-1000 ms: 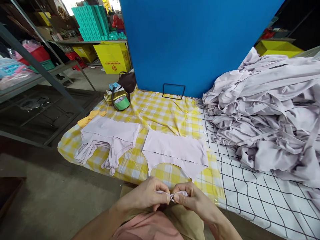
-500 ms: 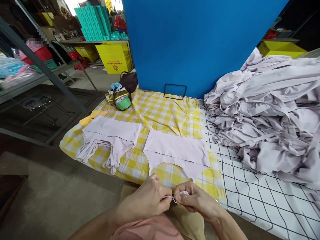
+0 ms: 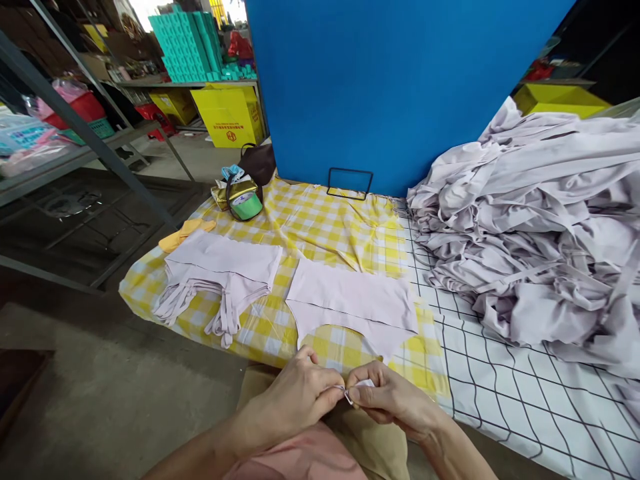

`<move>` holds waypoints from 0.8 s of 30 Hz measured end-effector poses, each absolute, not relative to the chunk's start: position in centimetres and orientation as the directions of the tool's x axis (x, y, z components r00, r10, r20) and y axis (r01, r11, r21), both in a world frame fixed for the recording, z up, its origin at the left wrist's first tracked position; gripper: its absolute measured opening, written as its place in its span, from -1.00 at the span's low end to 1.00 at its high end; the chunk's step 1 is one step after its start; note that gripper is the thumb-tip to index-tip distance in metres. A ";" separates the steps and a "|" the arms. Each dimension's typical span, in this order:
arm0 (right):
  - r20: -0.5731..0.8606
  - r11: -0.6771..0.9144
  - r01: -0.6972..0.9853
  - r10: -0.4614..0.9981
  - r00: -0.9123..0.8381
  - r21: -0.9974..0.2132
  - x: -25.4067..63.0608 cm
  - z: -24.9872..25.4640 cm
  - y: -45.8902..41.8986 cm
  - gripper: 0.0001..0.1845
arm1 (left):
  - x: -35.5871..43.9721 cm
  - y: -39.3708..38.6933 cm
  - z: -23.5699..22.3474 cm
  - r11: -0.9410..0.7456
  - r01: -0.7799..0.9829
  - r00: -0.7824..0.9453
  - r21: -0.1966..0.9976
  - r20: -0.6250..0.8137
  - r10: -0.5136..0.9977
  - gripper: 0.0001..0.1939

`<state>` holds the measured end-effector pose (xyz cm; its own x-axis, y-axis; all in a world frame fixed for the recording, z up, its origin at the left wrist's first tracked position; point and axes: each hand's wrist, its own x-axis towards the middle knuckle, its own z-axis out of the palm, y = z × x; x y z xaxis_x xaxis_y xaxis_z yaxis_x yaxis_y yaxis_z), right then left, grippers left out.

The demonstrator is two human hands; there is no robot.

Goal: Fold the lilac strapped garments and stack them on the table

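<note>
My left hand [image 3: 297, 395] pinches a thin pale lilac strap between thumb and fingertips. Opposite it, my right hand [image 3: 395, 402] grips the same strap [image 3: 367, 383], a flap of it showing above the fingers. A small pale loop, perhaps a strap slider [image 3: 349, 398], sits between the two pinches; its details are too small to make out. Just beyond my hands a lilac strappy top [image 3: 353, 293] lies flat, its two points toward me. To its left is a neat stack of similar tops [image 3: 223, 260], straps hanging toward the near edge.
A yellow checked cloth [image 3: 310, 210] covers the table's left part. Lilac garments form a big heap [image 3: 540, 220] on the right. A blue panel [image 3: 390, 87] rises behind, with a black wire frame [image 3: 350, 183] before it. A green tape roll [image 3: 246, 205] lies back left, near a metal rack [image 3: 90, 133].
My left hand has rolled over, its back now turned more upward, while keeping its pinch on the strap. My right hand holds nearly the same place. The tops on the table stay put.
</note>
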<state>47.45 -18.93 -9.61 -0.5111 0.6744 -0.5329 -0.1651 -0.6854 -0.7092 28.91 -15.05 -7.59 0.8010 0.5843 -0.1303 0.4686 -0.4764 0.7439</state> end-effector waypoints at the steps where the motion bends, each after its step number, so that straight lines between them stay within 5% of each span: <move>1: -0.536 -0.684 -0.160 0.676 -0.505 -0.712 47.4 -9.6 -18.9 -0.65 | 28.9 -15.0 -7.6 -0.453 0.469 0.799 0.759 -0.146 0.583 -0.72; 7: -0.521 -0.691 -0.144 0.649 -0.555 -0.708 47.6 -10.2 -19.2 -0.63 | 28.7 -14.7 -7.4 -0.300 0.442 0.792 0.845 -0.210 0.573 -0.76; 11: -0.495 -0.658 -0.115 0.659 -0.566 -0.744 47.7 -9.8 -19.3 -0.63 | 28.5 -14.5 -7.8 0.036 0.417 0.773 0.908 -0.375 0.512 -0.78; 15: -0.462 -0.533 0.020 0.713 -0.528 -0.846 47.6 -8.6 -19.1 -0.64 | 28.2 -14.2 -8.4 0.377 0.330 0.800 0.865 -0.468 0.374 -0.74; 24: -0.338 -0.223 0.327 0.873 -0.351 -0.918 46.5 -7.4 -19.6 -0.73 | 28.3 -13.8 -8.7 0.597 0.223 0.818 0.770 -0.482 0.316 -0.78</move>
